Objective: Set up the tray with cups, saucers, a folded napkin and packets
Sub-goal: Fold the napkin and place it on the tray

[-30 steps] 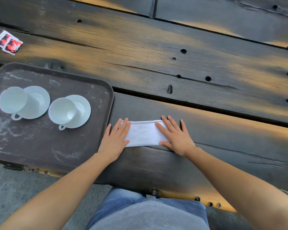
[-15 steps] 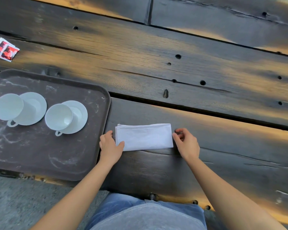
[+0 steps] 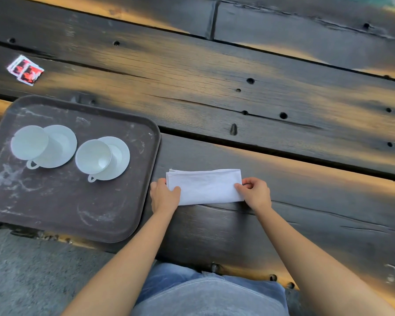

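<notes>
The folded napkin (image 3: 205, 187) lies flat on the dark plank surface (image 3: 260, 99), just right of the tray (image 3: 66, 201). Its left end is close to the tray's right rim but not on it. The left grip (image 3: 164, 197) pinches the napkin's left end, thumb on top of the cloth and fingers curled at its edge, and sits in the narrow space between napkin and rim. The right grip (image 3: 254, 193) pinches the right end, thumb on top and fingers curled round the fold.

To the right of the napkin and beyond it the planks lie open, crossed by a dark gap (image 3: 283, 153) between boards that runs past the napkin's far side. The tray's near rim reaches the near edge of the surface, with grey ground (image 3: 21, 270) below.

Two white cups (image 3: 93, 156) stand on saucers (image 3: 120, 153) in the tray's far half, handles toward the person. The tray's near half shows scuffed brown floor. Two red-and-white packets (image 3: 25, 70) lie on the surface beyond the tray's far left corner, well apart from both grips, with the cups roughly between.
</notes>
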